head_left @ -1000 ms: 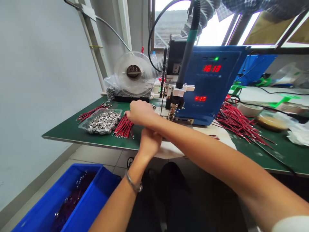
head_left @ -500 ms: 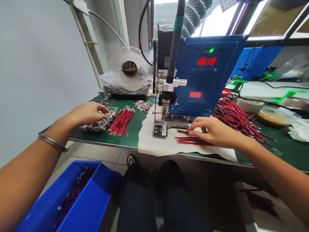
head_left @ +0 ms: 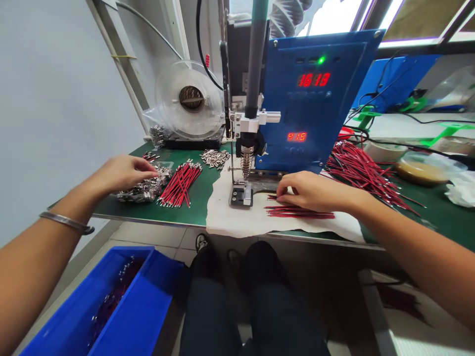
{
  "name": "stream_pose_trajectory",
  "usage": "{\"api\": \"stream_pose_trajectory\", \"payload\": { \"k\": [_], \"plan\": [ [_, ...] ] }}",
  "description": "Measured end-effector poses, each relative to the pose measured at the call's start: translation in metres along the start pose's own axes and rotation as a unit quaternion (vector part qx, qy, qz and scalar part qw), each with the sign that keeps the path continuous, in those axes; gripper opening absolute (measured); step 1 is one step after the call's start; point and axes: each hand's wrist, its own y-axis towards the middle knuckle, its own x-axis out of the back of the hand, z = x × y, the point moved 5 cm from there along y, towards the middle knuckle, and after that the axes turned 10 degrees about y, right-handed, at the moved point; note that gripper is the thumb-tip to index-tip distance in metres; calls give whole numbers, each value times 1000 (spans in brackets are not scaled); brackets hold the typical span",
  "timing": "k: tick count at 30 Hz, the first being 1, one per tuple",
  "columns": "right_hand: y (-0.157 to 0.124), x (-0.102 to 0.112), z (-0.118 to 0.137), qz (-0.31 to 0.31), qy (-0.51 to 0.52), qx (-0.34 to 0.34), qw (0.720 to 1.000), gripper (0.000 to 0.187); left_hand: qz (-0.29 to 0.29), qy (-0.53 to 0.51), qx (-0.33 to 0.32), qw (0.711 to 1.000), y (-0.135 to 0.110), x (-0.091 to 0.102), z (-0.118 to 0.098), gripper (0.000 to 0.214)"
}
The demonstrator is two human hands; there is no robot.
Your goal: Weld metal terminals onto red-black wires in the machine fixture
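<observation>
My left hand [head_left: 124, 173] reaches over a clear tray of small silver metal terminals [head_left: 143, 189], fingertips pinched together at the pile; what they pinch is too small to see. A bundle of short red wires [head_left: 180, 183] lies just right of that tray. My right hand [head_left: 309, 192] rests on a white cloth [head_left: 237, 222], fingers curled down onto a small row of red wires [head_left: 297, 212] beside the fixture block [head_left: 241, 195] under the soldering tip [head_left: 247, 163] of the blue machine [head_left: 315, 99].
A clear solder reel [head_left: 189, 101] stands behind the tray. A big heap of red wires [head_left: 365, 173] lies right of the machine. A blue bin [head_left: 111, 306] with finished pieces sits on the floor at my left. My knees are under the green bench [head_left: 193, 202].
One second ago my arms were crossed, the right hand at the left wire bundle. Since then the right hand has swung to the wires on the cloth and the left hand to the terminal tray.
</observation>
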Motion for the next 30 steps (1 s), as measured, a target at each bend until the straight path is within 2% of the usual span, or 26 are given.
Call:
{"api": "stream_pose_trajectory", "payload": {
  "k": [3, 6, 9, 11, 12, 16, 18, 20, 22, 27, 30],
  "plan": [
    [-2, 3, 0, -2, -17, -20, 1000, 22, -62, -9, -4, 998, -14, 12, -9, 8],
    [-2, 8, 2, 1, -7, -30, 1000, 23, -112, -110, -44, 987, -37, 15, -28, 14],
    [6, 17, 8, 20, 9, -9, 1000, 24, -100, -242, -101, 960, -60, -6, -50, 19],
    [15, 22, 13, 48, 36, 9, 998, 23, -72, -325, -125, 935, -71, -30, -64, 22],
    [20, 24, 15, 66, 56, 15, 996, 23, -37, -357, -115, 926, -75, -45, -70, 25],
    [37, 23, 16, 126, 141, 13, 982, 24, 34, -546, -65, 835, -83, -88, -96, 24],
    [41, 17, 14, 143, 178, 19, 973, 23, 41, -618, -35, 784, -84, -98, -110, 20],
    [41, 12, 12, 146, 206, 29, 967, 24, 44, -659, -13, 751, -83, -104, -121, 19],
    [38, 9, 11, 128, 215, 41, 967, 27, 53, -664, 1, 746, -83, -110, -127, 20],
    [32, 6, 11, 55, 261, 35, 963, 30, 89, -606, 2, 790, -86, -123, -124, 28],
    [30, 3, 13, 16, 304, 20, 952, 31, 84, -593, 4, 801, -89, -126, -118, 28]
  ]
}}
